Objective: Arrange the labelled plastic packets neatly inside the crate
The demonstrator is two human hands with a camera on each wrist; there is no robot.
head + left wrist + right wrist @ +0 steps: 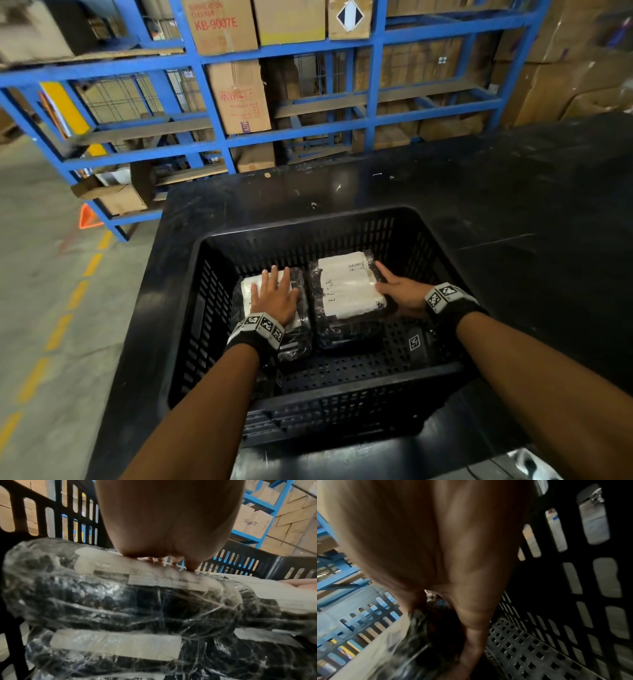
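A warehouse: blue steel racking (pixel 373 85) stacked with cardboard cartons (pixel 239 96), concrete floor (pixel 41 291).

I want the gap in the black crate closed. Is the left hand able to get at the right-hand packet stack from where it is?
Probably yes: the left hand lies flat on the left stack of labelled plastic packets, right beside the right stack, with nothing between; the right hand holds only its far side.

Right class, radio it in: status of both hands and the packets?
Left hand flat on left packet. Right hand gripping right packet edge. Both inside crate. Nothing in the way.
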